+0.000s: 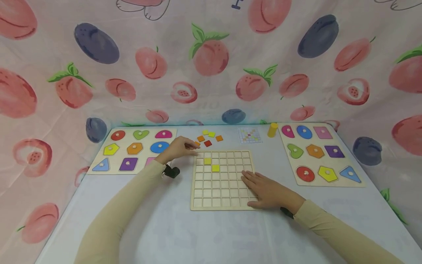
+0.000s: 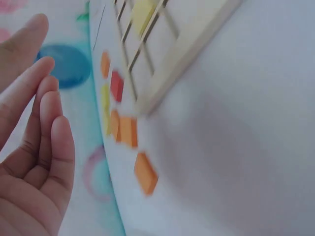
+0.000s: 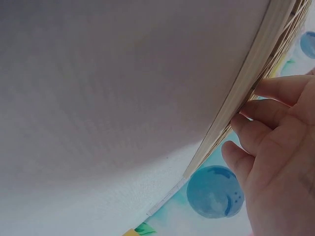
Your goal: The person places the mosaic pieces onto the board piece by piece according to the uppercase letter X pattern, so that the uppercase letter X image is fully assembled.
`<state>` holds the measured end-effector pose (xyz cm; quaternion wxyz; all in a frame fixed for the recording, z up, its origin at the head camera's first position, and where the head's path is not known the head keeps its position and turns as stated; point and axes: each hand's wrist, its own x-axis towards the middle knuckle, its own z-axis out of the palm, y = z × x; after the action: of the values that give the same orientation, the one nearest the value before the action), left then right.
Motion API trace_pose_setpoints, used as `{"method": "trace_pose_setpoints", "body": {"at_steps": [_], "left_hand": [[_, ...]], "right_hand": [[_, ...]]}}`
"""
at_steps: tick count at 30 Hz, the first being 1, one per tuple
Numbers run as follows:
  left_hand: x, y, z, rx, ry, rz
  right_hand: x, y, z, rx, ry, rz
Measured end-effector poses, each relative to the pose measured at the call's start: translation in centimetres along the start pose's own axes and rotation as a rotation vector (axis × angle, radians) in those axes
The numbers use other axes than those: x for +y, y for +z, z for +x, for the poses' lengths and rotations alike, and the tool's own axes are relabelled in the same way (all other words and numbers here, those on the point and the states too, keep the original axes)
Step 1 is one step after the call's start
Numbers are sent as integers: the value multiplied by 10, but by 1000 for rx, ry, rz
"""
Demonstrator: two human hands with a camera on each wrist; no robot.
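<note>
Pale wooden grid board (image 1: 215, 193) bears right hand (image 1: 268, 190), fingers outstretched; left hand (image 1: 178, 148), fingers loosely together, hovers near orange square tiles (image 1: 201, 138).

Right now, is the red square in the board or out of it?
Out: the red square lies on the white table, just beyond the far edge of the board, not in its grid.

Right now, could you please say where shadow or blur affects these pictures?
Head: soft shadow beside the left sleeve; left wrist: orange tiles look slightly blurred, a broad shadow dims the white tabletop; right wrist: tabletop darkens towards the top.
</note>
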<state>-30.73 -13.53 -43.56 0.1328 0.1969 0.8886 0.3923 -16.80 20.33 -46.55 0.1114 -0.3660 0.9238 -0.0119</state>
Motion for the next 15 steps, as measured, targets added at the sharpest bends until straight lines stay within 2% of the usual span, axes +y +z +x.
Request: {"method": "trace_pose_setpoints", "body": {"at_steps": [4, 8, 13, 15], "left_hand": [[-4, -16, 2, 42, -2, 0], [-9, -28, 10, 49, 3, -33], [-14, -32, 26, 27, -27, -94], [-16, -30, 34, 18, -41, -81]], "right_hand": [[0, -1, -1, 0, 5, 14], [1, 0, 0, -3, 6, 16], [2, 2, 1, -6, 3, 3], [2, 3, 1, -5, -1, 0]]}}
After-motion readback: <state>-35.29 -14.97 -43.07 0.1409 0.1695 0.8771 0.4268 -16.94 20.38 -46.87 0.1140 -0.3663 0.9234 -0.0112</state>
